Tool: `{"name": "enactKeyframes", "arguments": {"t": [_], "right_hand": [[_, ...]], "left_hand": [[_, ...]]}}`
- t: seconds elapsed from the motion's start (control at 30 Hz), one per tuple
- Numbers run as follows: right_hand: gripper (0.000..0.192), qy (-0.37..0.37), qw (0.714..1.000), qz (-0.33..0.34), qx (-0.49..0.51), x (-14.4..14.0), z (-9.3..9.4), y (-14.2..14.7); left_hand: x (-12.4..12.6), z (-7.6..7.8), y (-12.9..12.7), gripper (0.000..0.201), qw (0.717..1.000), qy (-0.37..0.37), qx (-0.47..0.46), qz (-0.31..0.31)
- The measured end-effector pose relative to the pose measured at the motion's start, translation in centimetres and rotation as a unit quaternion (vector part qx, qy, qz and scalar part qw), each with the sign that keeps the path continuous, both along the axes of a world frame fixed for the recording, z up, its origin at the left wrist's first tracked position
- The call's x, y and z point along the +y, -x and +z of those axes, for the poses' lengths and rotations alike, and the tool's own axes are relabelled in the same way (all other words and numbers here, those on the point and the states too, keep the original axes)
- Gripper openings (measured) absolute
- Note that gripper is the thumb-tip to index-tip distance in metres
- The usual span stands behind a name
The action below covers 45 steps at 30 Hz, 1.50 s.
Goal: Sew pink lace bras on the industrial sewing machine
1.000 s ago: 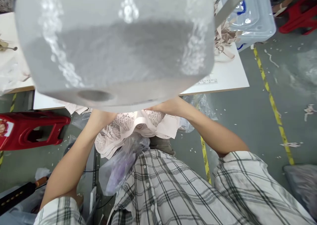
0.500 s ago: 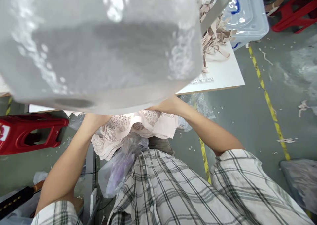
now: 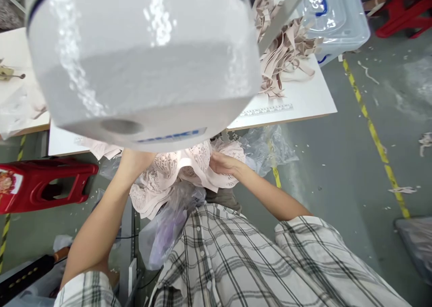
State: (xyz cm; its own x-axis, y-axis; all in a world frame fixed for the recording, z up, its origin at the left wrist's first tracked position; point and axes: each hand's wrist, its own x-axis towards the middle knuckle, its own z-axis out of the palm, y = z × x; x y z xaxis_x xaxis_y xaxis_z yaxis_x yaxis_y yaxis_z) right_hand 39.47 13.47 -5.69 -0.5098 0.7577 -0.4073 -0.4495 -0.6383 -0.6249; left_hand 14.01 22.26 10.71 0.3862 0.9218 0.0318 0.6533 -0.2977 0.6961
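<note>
A large grey-white machine head (image 3: 145,59) fills the top of the view and hides most of the table under it. Below its edge lies a bundle of pale pink lace fabric (image 3: 175,172), hanging over my lap. My right hand (image 3: 224,163) rests on the right side of that fabric, fingers closed on it. My left hand (image 3: 135,159) reaches up under the machine head at the fabric's left side; its fingers are hidden. A clear plastic bag (image 3: 168,226) hangs under the fabric against my plaid shirt.
The white table (image 3: 303,102) carries a heap of beige strips (image 3: 283,55) and a printed ruler. A clear plastic bin (image 3: 337,19) stands beyond it. A red stool (image 3: 43,185) stands at the left. Yellow tape lines (image 3: 378,140) cross the grey floor.
My right hand has pulled back out from under the machine head and now shows on the pink fabric. The view has shifted slightly; the left arm stays in place.
</note>
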Motion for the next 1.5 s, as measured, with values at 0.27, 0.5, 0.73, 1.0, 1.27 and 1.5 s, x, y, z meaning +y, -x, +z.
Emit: {"name": "enactKeyframes", "arguments": {"t": [0.27,0.5,0.73,1.0,1.27,1.5], "right_hand": [[0.043,0.045,0.992,-0.106,-0.043,-0.1,0.1,-1.7],[0.046,-0.016,0.955,-0.269,-0.125,0.7,3.9,-5.5],[0.022,-0.316,0.935,0.047,-0.157,-2.7,13.8,-2.1],[0.042,-0.371,0.84,0.003,-0.397,0.1,14.2,1.3],[0.057,-0.33,0.855,0.007,-0.399,3.1,14.0,1.9],[0.055,-0.31,0.885,0.045,-0.344,0.9,12.8,1.8]], "left_hand": [[-0.2,-0.4,-0.2,0.022,0.999,-0.038,0.029,-0.01],[-5.5,1.0,0.8,0.01,0.972,-0.188,0.082,0.117],[-12.1,3.1,-4.8,0.058,0.95,-0.23,-0.046,-0.208],[-7.4,1.2,-2.4,0.027,0.992,0.122,-0.008,0.044],[-4.4,0.3,-2.6,0.02,0.991,0.031,-0.054,0.121],[-5.6,0.4,-1.3,0.036,0.98,0.176,-0.037,0.089]]}}
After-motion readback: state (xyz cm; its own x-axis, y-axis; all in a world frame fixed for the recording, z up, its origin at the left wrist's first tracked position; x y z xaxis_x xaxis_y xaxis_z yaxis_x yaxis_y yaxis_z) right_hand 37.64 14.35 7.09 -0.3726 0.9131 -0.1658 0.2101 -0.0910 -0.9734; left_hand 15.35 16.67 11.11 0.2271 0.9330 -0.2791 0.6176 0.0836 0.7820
